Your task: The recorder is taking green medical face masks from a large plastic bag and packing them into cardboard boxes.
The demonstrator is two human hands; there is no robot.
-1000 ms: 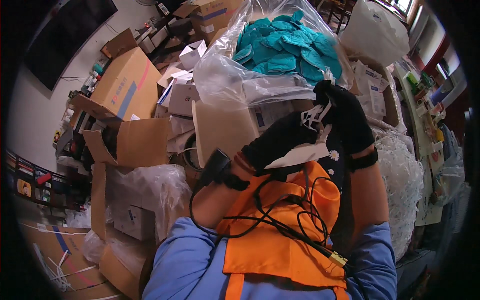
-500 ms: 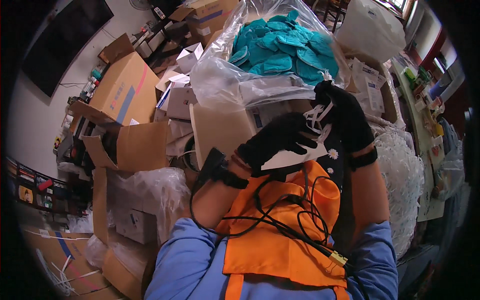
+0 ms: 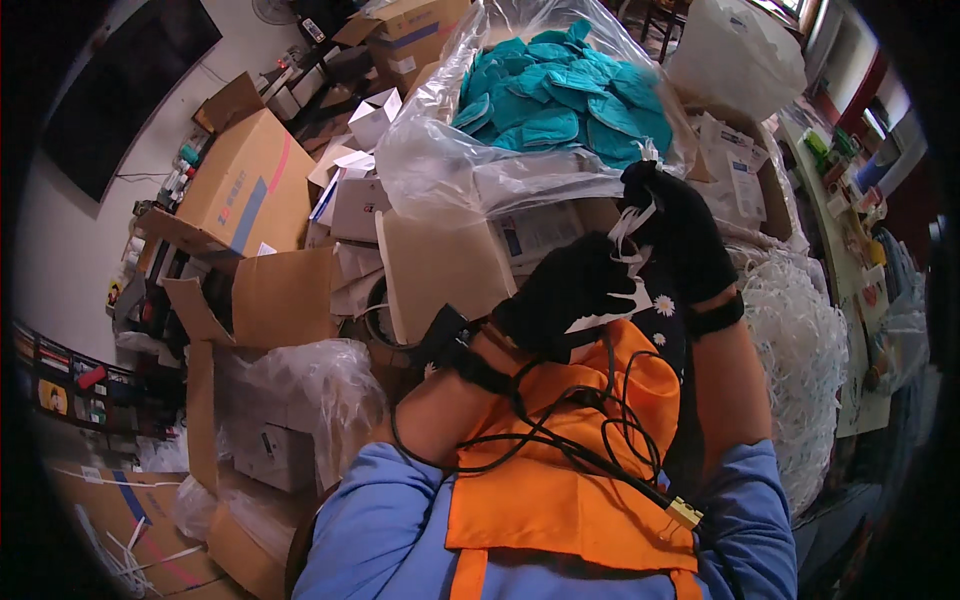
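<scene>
Both my hands wear black gloves and meet in front of my chest. In my right hand I grip a bunch of thin white straps; a tuft of their ends sticks up above the fingers. My left hand is closed at the lower part of the same straps, though its fingertips are partly hidden. Under the left hand a piece of white card or paper lies over my lap, mostly covered. Just beyond the hands, a clear plastic liner holds a heap of teal quilted fabric pads.
A bag of tangled white straps stands by my right arm. Cardboard boxes and an open carton with plastic crowd the left. A cluttered bench runs along the right. Black cables cross my orange apron.
My left hand has moved slightly right, toward the right hand, and its spread fingers have drawn in at the straps. My right hand has shifted slightly left, still gripping them.
</scene>
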